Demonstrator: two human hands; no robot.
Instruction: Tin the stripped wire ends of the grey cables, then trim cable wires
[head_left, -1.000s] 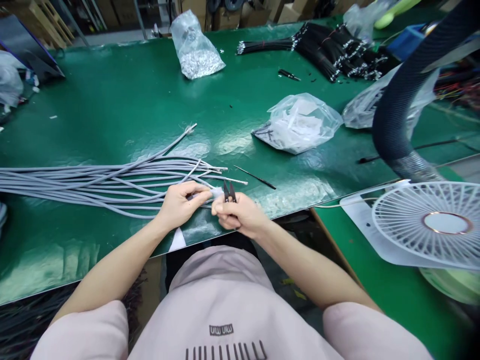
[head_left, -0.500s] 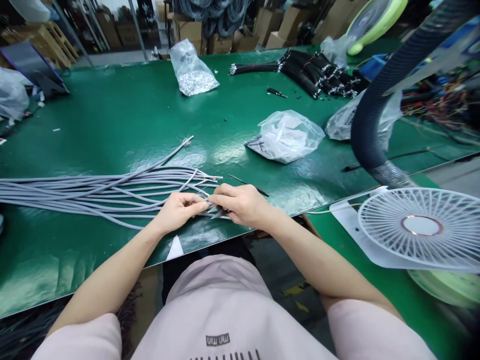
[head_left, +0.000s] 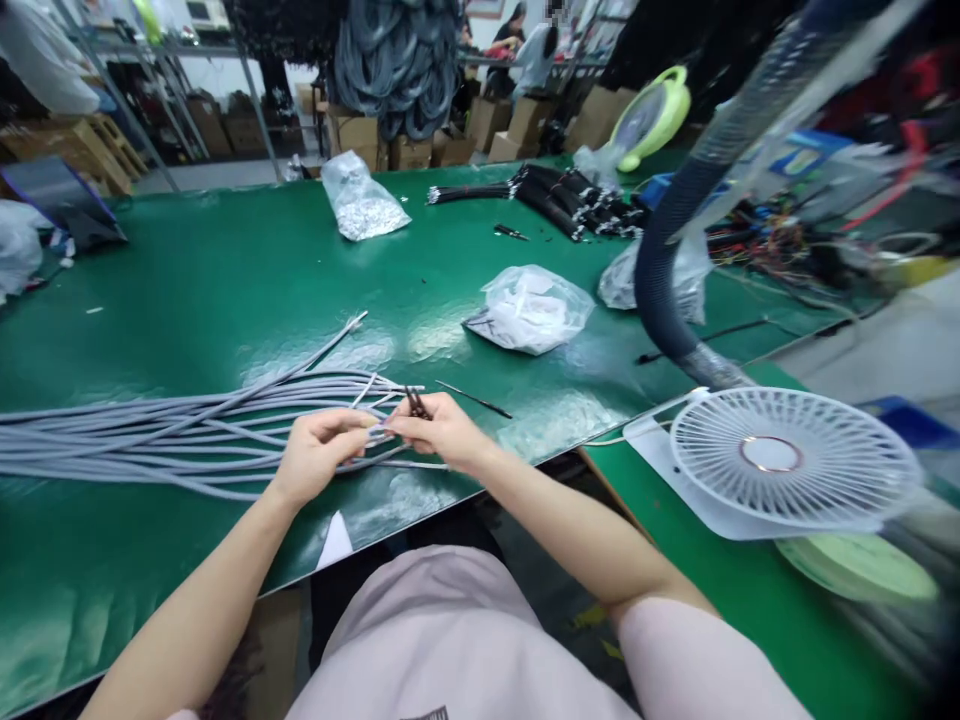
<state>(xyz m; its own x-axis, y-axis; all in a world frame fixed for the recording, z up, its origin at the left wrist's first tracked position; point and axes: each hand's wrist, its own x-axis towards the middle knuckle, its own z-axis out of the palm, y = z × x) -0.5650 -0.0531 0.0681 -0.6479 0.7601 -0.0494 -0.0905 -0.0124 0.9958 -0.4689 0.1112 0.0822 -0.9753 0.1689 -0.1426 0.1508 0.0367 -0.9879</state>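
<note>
My left hand point(head_left: 319, 455) pinches the end of a grey cable, one of a long bundle of grey sheathed cables point(head_left: 150, 435) lying across the green mat. My right hand point(head_left: 439, 430) is shut on small black thread snips point(head_left: 415, 403), whose blades point up and away from me. Both hands sit close together, fingertips nearly touching, over the cable ends. Several thin white inner wires stick out of the cable ends to the right. A thin black rod-like tool point(head_left: 472, 398) lies on the mat just beyond my right hand.
The green-topped bench point(head_left: 225, 270) holds clear plastic bags point(head_left: 529, 310) and a bundle of black cables point(head_left: 570, 200). A white desk fan point(head_left: 787, 460) stands at right, under a dark ribbed hose point(head_left: 660, 270). Boxes, shelves and distant people lie beyond.
The view has tilted up and shifted, showing more of the room. The snips, mostly hidden under my right hand before, now show above its fingers. My hands have moved slightly left.
</note>
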